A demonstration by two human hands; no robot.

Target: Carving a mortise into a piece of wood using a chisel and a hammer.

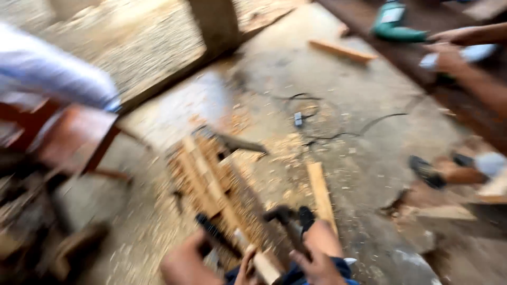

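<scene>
The view is blurred by motion. My left hand (185, 264) is at the bottom edge, closed around a black-handled tool (214, 235) that points up and left. My right hand (317, 266) grips the handle of a hammer (285, 219), whose dark head sits just above my knee. Between the hands a pale wooden stick (263, 266) slants down, touching the fingers. Just beyond them, a rough frame of pale wooden slats (203, 177) lies on the sawdust-covered floor.
A loose plank (320, 192) lies right of the slats. Another person's sandalled foot (430, 171) and hands (454, 47) are at right, near a green power tool (396, 24). A light-sleeved arm (53, 71) and a red-brown stool (74, 137) are at left. Cables (338, 132) cross the floor.
</scene>
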